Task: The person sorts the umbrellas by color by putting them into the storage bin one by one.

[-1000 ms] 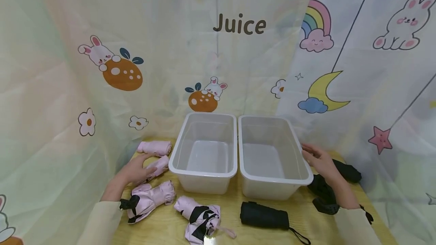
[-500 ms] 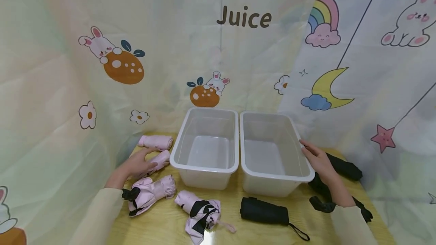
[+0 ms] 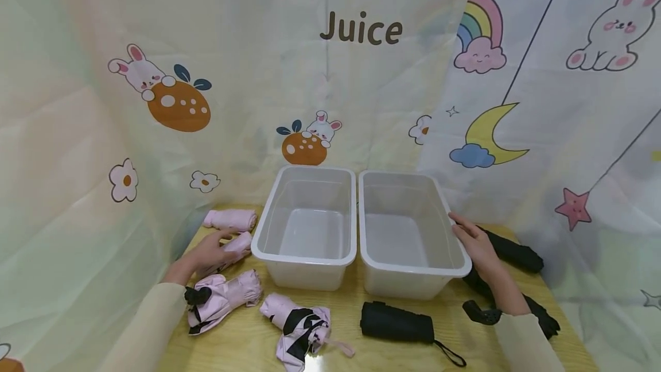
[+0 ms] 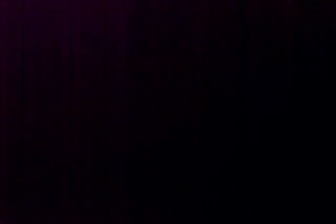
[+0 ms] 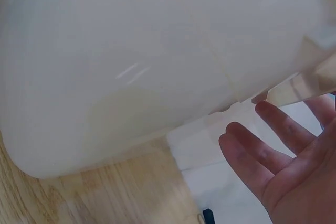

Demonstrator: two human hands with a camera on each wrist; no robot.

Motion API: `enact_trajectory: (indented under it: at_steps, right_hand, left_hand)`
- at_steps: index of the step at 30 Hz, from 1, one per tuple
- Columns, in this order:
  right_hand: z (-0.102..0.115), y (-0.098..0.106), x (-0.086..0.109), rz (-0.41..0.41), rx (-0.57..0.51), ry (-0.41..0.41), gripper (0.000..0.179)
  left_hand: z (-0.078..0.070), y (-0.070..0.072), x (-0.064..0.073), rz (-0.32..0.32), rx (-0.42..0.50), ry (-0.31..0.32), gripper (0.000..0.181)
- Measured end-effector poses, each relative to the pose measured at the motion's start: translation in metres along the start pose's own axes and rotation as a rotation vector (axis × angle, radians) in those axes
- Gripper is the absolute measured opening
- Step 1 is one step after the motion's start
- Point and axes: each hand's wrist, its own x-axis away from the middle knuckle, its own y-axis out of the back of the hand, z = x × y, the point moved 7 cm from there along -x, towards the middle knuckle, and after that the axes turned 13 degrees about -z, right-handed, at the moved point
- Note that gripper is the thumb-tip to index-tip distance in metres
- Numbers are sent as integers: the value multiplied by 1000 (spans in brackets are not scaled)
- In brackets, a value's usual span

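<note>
In the head view my left hand [image 3: 210,252] rests over a folded pink umbrella [image 3: 240,242], its fingers relaxed and the thumb lying near the fabric. The left wrist view is nearly black. My right hand [image 3: 479,244] reaches to the outer side of the right white bin [image 3: 415,271], fingertips right at its rim. In the right wrist view that hand's fingers [image 5: 257,153] are spread and loosely bent beside the bin's wall. Partly hidden behind the right forearm lies a black folded umbrella [image 3: 542,314]. Both bins have bare floors.
Left white bin [image 3: 304,273] stands beside the right one. More pink umbrellas [image 3: 229,220] lie left and in front, one with black patches [image 3: 296,326]. Black umbrellas lie in front [image 3: 396,324] and at right [image 3: 516,252]. A printed curtain [image 3: 361,102] hangs behind the wooden table [image 3: 413,357].
My right hand has shifted slightly left, its fingertips coming up to the bin's rim. The left hand stays over the pink umbrella. The head view has tilted a little.
</note>
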Motion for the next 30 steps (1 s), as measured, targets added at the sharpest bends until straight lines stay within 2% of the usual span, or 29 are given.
enact_trajectory:
  at_steps: [8, 15, 17, 20, 24, 30]
  right_hand:
    - [-3, -3, 1, -8, -20, -14, 65]
    - [-3, -2, -3, -23, -13, -7, 64]
    - [-2, -1, -3, -36, -12, -3, 63]
    - [0, 0, -3, -47, -18, 3, 61]
    - [0, 1, -4, -51, -17, -7, 61]
    - [-5, -1, -3, -58, -24, -20, 62]
  left_hand:
    - [1, -4, 2, 39, -64, -57, 68]
    - [-7, -3, -2, 73, -145, -144, 77]
    - [-10, -4, -4, 81, -163, -151, 79]
    - [-12, -5, -7, 87, -192, -128, 79]
    - [-8, -9, -11, 117, -217, -49, 82]
    - [-3, -15, -9, 141, -243, 2, 86]
